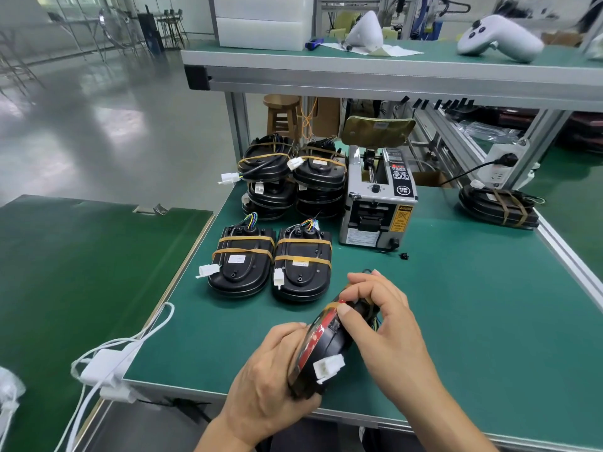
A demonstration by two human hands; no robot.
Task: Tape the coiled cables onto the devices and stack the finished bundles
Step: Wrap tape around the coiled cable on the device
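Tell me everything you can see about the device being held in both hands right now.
The device is a black, rounded plastic unit with a red lens edge, held tilted on its side above the green table near its front edge. A white connector juts from it, and thin coloured wires show at its far end. Brownish tape crosses its upper part. The left hand grips its lower end; the right hand holds the top, thumb pressing the tape.

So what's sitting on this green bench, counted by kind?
Stacks of taped bundles at the back: 2
Single taped bundles lying flat: 2
Taped bundle far right: 1
Device gripped by left hand and right hand: 1
Tape dispenser: 1
Small black loose part: 1
Total: 8
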